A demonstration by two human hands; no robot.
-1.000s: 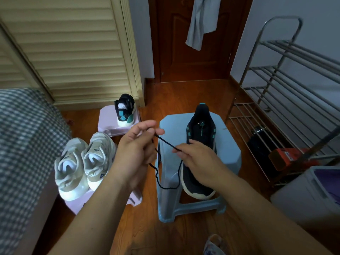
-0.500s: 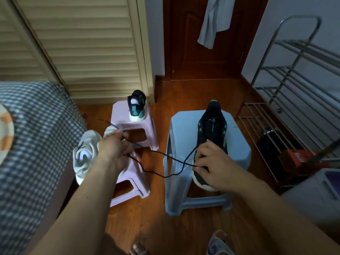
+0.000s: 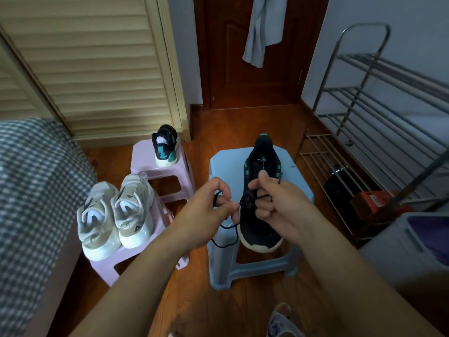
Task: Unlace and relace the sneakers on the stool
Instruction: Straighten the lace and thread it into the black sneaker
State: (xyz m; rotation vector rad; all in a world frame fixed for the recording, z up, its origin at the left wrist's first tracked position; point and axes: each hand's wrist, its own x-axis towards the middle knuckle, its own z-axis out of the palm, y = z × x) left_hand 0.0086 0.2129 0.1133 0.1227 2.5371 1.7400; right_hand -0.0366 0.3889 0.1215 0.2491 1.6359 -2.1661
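Head view: left hand (image 3: 206,215) and right hand (image 3: 279,205) each pinching black lace (image 3: 227,235) over sneaker (image 3: 261,229) on blue stool (image 3: 226,171).

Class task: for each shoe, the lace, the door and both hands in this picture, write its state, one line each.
Black sneaker: lying on blue stool.
Black lace: slack, hanging.
Left hand: pinching lace.
Right hand: gripping lace.
White sneakers: paired on pink stool.
Door: closed.

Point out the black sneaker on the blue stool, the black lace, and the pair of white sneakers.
black sneaker (image 3: 263,164): head view, on its tongue near the logo.
black lace (image 3: 232,239): head view, on the slack loop hanging below the hands.
white sneakers (image 3: 136,210): head view, on the right shoe's upper.
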